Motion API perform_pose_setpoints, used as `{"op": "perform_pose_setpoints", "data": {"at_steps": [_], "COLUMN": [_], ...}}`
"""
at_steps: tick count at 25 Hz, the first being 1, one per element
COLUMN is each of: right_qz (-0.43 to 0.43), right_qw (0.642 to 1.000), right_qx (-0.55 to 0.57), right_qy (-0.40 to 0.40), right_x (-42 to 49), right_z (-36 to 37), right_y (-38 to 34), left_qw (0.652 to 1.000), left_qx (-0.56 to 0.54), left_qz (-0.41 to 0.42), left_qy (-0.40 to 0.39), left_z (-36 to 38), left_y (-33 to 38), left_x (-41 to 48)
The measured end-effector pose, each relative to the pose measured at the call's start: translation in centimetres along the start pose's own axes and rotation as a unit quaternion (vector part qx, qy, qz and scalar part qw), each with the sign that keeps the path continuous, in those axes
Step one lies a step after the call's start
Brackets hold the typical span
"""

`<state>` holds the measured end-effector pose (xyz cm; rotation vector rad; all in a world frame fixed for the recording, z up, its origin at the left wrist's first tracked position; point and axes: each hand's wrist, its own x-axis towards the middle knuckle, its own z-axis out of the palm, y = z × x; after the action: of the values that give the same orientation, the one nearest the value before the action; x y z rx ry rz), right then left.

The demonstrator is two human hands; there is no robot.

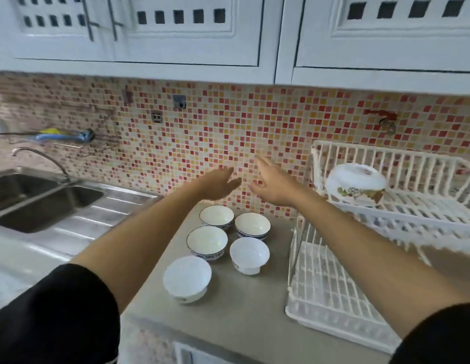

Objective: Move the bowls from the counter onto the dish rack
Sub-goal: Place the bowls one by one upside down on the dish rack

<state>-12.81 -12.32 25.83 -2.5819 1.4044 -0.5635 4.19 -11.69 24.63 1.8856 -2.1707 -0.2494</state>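
Observation:
Several white bowls stand upright on the grey counter (pixel 236 306): two blue-rimmed ones at the back (pixel 216 216) (pixel 252 226), a larger blue-patterned bowl (pixel 207 242), a plain white bowl (pixel 249 254) and the nearest white bowl (pixel 187 277). The white two-tier dish rack (pixel 402 222) stands to their right. On its upper tier lies one bowl upside down (pixel 356 182), with a floral pattern. My left hand (pixel 218 183) and my right hand (pixel 274 183) are stretched out above and behind the bowls, fingers apart, holding nothing.
A steel double sink (pixel 44 200) with a faucet (pixel 42 158) lies to the left. The mosaic-tiled wall (pixel 202 132) runs behind the counter. White cabinets (pixel 176 35) hang overhead. The rack's lower tier (pixel 331 292) holds nothing visible.

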Motion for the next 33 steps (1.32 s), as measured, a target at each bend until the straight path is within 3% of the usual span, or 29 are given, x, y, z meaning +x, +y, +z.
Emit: {"op": "perform_pose_setpoints", "data": {"at_steps": [3, 10, 16, 20, 23, 28, 33], "right_qz": [0.010, 0.128, 0.191, 0.235, 0.198, 0.188, 0.196], "right_qw": [0.998, 0.972, 0.949, 0.912, 0.900, 0.898, 0.862], "right_qx": [0.033, 0.117, 0.138, 0.191, 0.235, 0.290, 0.441], "right_qy": [-0.050, -0.156, -0.208, -0.275, -0.309, -0.274, -0.152], "right_x": [-0.6, -2.1, -0.8, 0.3, 0.3, -0.4, -2.3], "right_z": [6.8, 20.7, 27.8, 31.4, 32.8, 32.5, 30.3], "right_y": [-2.5, -1.6, 0.6, 1.7, 2.0, 2.2, 0.2], "left_qw": [0.999, 0.981, 0.956, 0.941, 0.934, 0.909, 0.863], "left_qx": [0.008, -0.021, -0.070, -0.112, -0.144, -0.200, -0.351], "left_qz": [-0.026, -0.138, -0.248, -0.289, -0.301, -0.355, -0.361], "left_qy": [-0.037, -0.132, -0.141, -0.136, -0.131, -0.093, 0.024], "left_z": [3.3, 13.1, 19.1, 21.3, 22.2, 22.2, 20.1], "left_y": [-5.3, -12.9, -17.7, -18.6, -18.5, -18.9, -17.2], "left_x": [-3.5, -7.6, -6.8, -5.5, -4.4, -4.7, -7.2]}}
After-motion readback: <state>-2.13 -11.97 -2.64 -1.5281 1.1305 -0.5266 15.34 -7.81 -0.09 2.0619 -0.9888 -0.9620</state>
